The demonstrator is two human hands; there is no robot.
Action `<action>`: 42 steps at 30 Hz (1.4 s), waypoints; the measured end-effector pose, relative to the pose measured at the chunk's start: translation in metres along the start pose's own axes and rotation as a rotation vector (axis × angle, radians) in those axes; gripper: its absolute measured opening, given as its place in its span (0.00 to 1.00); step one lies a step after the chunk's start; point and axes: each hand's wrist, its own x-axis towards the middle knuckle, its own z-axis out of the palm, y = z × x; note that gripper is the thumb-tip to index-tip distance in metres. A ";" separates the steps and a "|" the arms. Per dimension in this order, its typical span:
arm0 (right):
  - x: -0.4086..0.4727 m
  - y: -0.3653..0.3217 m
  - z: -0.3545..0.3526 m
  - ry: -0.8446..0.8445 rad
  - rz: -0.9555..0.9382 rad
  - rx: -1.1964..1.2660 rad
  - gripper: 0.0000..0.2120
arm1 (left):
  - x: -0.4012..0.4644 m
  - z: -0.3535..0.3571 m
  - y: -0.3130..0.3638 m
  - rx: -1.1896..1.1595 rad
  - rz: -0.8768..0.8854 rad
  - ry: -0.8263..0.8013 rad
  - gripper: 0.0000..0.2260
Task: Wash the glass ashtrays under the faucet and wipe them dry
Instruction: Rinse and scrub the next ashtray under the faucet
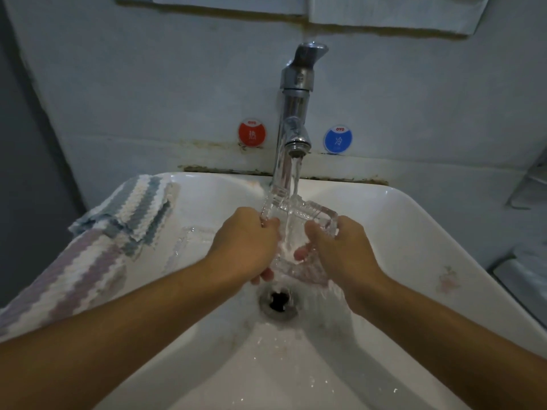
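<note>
We find a bathroom, likely in a hotel. A white ceramic washbasin (414, 232) sits against a stained wall below a chrome faucet (293, 113). Left of the faucet is a red OYO hot sticker (252, 134), right of it a blue cold sticker (338, 138).

A clear glass ashtray (307, 220), square with thick ribbed walls, is tilted on edge under the faucet (294, 113), directly below its spout. The stream of water (293, 202) from the faucet falls into its hollow and runs off its lower edge. A striped cloth (97, 247) in grey, white and pale purple lies left of the faucet, lower down, crumpled and draped.
</note>
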 end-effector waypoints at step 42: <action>0.010 0.009 -0.005 -0.534 -0.199 -0.587 0.24 | 0.004 -0.014 -0.002 0.370 -0.075 -0.365 0.06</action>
